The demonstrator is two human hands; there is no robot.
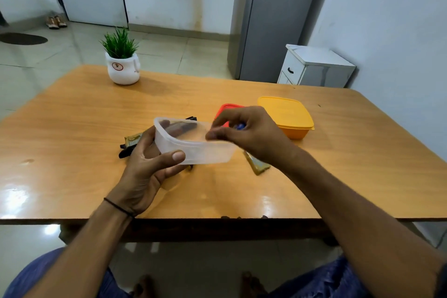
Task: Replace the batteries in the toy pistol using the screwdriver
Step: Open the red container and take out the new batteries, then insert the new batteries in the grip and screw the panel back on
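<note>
L hand (147, 172) grips clear tub (193, 150), thumb on near wall. R hand (251, 133) pinches small blue item (240, 126), prob the screwdriver. Toy pistol (131, 141) lies on table (338, 164) behind tub. Keep tub level, lift tool straight out.

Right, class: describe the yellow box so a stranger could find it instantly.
Start at the wooden table. On its right side, just beyond the right hand, sits the yellow box. Unlike the clear tub nearby, it is opaque and lidded.
</note>
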